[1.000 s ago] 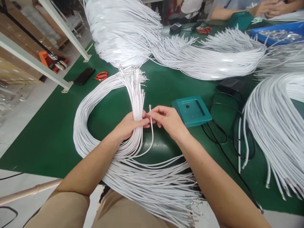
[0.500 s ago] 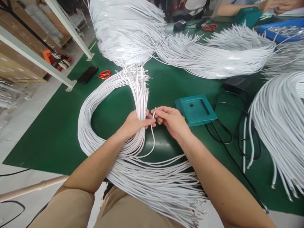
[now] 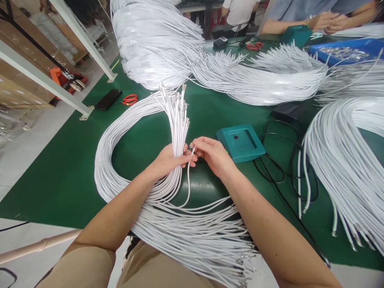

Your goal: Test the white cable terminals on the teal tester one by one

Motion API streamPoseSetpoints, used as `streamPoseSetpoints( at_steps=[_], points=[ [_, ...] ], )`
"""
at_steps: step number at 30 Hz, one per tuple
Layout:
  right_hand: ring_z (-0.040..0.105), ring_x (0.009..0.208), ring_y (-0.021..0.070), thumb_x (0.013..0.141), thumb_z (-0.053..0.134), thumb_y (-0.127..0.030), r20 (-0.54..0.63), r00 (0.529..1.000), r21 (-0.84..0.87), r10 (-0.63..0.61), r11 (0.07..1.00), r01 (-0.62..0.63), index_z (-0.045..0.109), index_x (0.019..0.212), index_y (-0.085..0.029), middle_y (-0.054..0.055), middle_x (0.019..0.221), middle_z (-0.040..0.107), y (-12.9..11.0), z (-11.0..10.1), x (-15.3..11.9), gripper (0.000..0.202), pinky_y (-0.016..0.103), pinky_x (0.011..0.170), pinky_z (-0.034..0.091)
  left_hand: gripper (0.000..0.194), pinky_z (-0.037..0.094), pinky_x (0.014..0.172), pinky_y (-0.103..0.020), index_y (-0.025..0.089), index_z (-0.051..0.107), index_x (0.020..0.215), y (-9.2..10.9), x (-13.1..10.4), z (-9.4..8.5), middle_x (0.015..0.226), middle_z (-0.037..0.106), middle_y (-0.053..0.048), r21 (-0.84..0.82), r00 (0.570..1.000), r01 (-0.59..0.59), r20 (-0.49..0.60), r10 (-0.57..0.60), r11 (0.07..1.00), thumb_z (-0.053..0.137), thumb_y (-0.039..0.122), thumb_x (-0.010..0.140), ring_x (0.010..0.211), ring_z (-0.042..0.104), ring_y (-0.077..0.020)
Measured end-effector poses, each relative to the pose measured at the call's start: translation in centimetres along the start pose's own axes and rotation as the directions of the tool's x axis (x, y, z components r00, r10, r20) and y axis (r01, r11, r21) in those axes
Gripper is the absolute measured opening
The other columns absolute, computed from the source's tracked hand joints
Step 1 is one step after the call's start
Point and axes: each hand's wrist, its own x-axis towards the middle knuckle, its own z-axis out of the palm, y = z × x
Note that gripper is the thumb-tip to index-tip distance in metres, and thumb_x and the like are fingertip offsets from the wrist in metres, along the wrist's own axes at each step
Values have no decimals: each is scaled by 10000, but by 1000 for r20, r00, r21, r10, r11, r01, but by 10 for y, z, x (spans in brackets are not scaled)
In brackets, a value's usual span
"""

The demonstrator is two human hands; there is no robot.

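Hands (image 3: 191, 154) grip white cables (image 3: 179, 136) (one pinched apart), near teal tray (image 3: 241, 142).

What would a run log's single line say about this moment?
left hand: grips white cable bundle | right hand: pinches one cable's end | nearby: teal device, red-handled scissors on green table

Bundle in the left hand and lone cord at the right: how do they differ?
The bundle has many strands; the lone cord is one. The bundle is gripped by the left hand, its ends fanned above; the lone cord has its tip at the fingers of the right hand and curves away below. Both are white.
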Motion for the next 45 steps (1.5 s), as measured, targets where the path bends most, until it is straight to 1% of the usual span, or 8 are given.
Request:
streamPoseSetpoints(
  at_steps=[11, 17, 20, 24, 28, 34, 41, 45],
  points=[
    [470, 575, 70, 687, 731, -332, -31, 999, -77, -40, 996, 37, 708, 768, -159, -3, 711, 634, -2, -3, 2, 192, 246, 611, 409, 343, 458, 596, -228, 165, 465, 833, -2, 1, -6, 806, 702, -36, -37, 998, 9, -61, -12, 999, 766, 265, 703, 734, 698, -169],
    [445, 485, 78, 663, 627, -236, -84, 996, -175, 10, 984, -25, 556, 563, -173, -44, 523, 498, -2, -2, 4, 138, 234, 500, 392, 365, 461, 605, -228, 165, 456, 820, 0, 1, -8, 818, 705, -32, -49, 994, -3, -107, -2, 999, 778, 268, 685, 728, 695, -163],
    [449, 486, 87, 710, 609, -324, -71, 997, -122, 21, 992, -30, 614, 682, -177, -31, 589, 533, -3, -2, 3, 150, 246, 485, 418, 364, 461, 603, -225, 165, 451, 808, 1, 1, -7, 810, 702, -30, -48, 994, 2, -111, -8, 999, 777, 273, 687, 723, 693, -158],
    [528, 605, 99, 762, 614, -482, -18, 998, -159, -65, 985, 61, 667, 913, -177, -11, 708, 598, -4, 1, 0, 345, 247, 594, 456, 355, 463, 592, -235, 162, 472, 820, 0, 2, -5, 767, 691, -25, -10, 995, 9, -97, -10, 1000, 778, 281, 685, 720, 697, -175],
    [573, 640, 118, 674, 731, -369, 27, 996, -290, -80, 953, 84, 659, 773, -165, -10, 671, 630, -2, 3, -1, 238, 271, 668, 471, 340, 468, 586, -231, 160, 492, 819, -3, 3, -6, 714, 670, -10, 17, 996, 17, -93, -15, 1000, 780, 277, 682, 718, 700, -181],
    [549, 617, 114, 735, 653, -317, 36, 992, -323, -121, 938, 127, 694, 736, -168, 0, 670, 657, 3, -5, 4, 155, 270, 653, 465, 342, 468, 573, -208, 162, 481, 840, -3, 2, -8, 790, 696, -30, -18, 996, 23, -91, -25, 1000, 776, 255, 693, 716, 693, -154],
    [572, 667, 137, 727, 653, -289, -12, 961, -506, -275, 831, 232, 694, 653, -186, 18, 715, 679, 7, -4, 5, 133, 280, 660, 453, 371, 456, 542, -199, 154, 502, 828, -3, 2, -9, 802, 646, 5, -19, 986, 24, -162, -27, 1000, 806, 261, 644, 669, 679, -135],
    [563, 667, 126, 722, 646, -267, -19, 978, -395, -206, 900, 182, 732, 784, -190, 19, 786, 681, 1, -4, 2, 131, 294, 691, 464, 381, 465, 564, -215, 156, 494, 830, 0, 1, -8, 773, 653, -2, -12, 986, 36, -165, -37, 999, 805, 273, 643, 685, 685, -152]
  ],
)
